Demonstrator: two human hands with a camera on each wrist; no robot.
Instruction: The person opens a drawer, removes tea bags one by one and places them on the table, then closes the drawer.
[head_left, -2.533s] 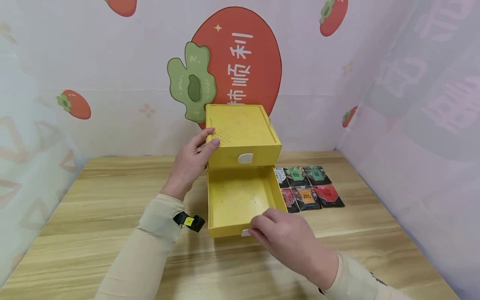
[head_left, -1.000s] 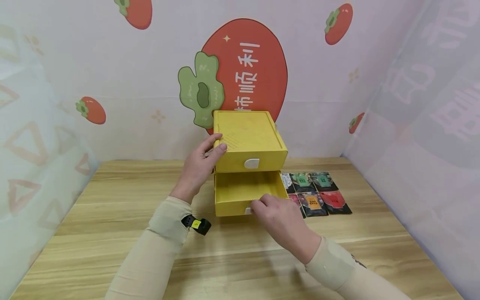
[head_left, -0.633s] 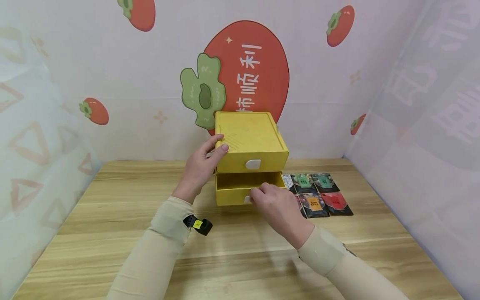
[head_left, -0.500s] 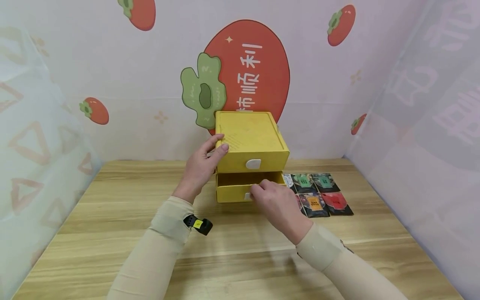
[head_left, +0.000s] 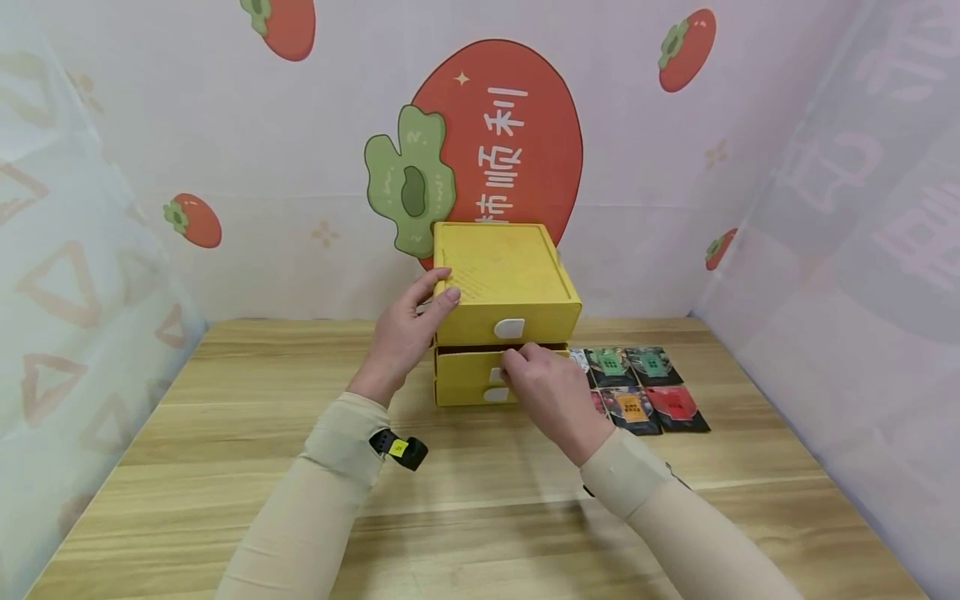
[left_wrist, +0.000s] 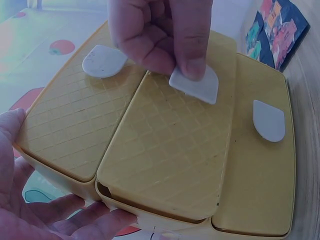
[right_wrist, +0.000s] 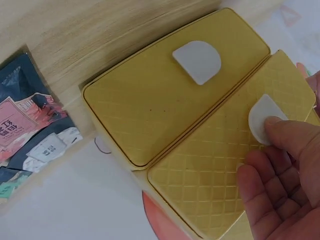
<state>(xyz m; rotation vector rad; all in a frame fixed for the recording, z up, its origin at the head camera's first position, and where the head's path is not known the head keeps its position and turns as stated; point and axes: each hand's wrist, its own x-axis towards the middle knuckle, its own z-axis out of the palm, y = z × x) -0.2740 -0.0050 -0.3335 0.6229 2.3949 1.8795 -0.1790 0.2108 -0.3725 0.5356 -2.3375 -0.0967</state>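
Note:
A yellow drawer box point(head_left: 498, 262) with three stacked drawers stands at the back of the table, each drawer with a white tab handle. The middle drawer point(left_wrist: 165, 145) sticks out slightly from the others, leaving a thin dark gap above its front. My right hand point(head_left: 551, 396) pinches this drawer's white handle point(right_wrist: 262, 117), with the thumb on the tab. Against the box's left side my left hand point(head_left: 401, 337) rests, thumb and fingertips at the top edge. The top drawer point(left_wrist: 75, 115) and the bottom drawer point(right_wrist: 175, 87) sit flush in the box.
Several flat dark sachets point(head_left: 630, 408) with green, orange and red labels lie in two rows right of the box. A fabric backdrop with a large persimmon print point(head_left: 510, 125) hangs right behind the wooden table point(head_left: 247, 433).
My right hand has pushed the middle drawer back from far out until only a little protrudes. The bottom drawer's front and handle have come into view. My left hand stays on the box.

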